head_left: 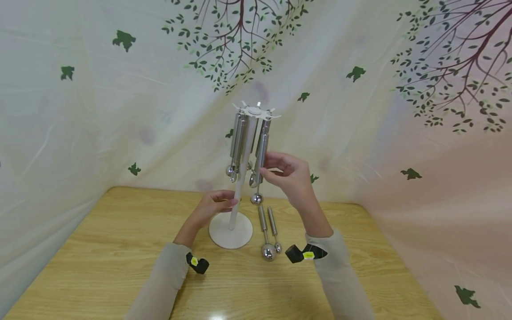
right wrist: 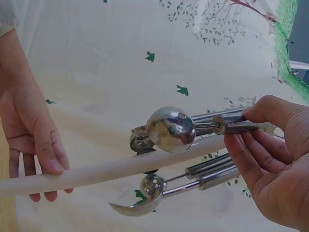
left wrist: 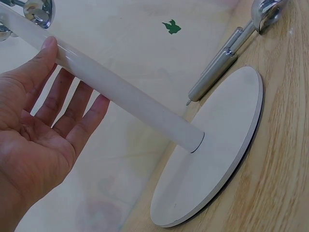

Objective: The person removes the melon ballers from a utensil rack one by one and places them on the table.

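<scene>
A white stand with a round base and a spoked top rises from the table. My left hand holds its pole low down, thumb on one side and fingers on the other. My right hand pinches the tubular handle of a steel scoop at the stand's right side, under the spokes. This scoop has a round, shiny bowl that hangs lower than the other utensils. Several steel utensils hang at the left of the pole, partly overlapping one another.
A larger scoop and a smaller one lie on the wooden table, right of the base, handles pointing away. Behind the table hangs a pale cloth printed with leaves and branches.
</scene>
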### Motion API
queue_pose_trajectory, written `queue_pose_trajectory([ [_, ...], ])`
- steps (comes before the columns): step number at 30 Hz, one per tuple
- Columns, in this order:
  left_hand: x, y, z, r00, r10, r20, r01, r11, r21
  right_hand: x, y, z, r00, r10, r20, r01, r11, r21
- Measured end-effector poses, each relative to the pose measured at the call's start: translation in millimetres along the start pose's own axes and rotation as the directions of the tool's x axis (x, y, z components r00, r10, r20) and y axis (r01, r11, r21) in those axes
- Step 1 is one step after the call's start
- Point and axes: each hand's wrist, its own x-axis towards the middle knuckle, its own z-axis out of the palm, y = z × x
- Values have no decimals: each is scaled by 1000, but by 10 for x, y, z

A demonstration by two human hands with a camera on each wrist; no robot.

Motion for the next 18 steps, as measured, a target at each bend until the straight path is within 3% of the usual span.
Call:
queue_pose_trajectory([
  [18, 2, 0, 11, 1000, 8, 5, -8, 1000, -16, -244, 614, -414, 992, 114, -52, -118, 991, -69],
])
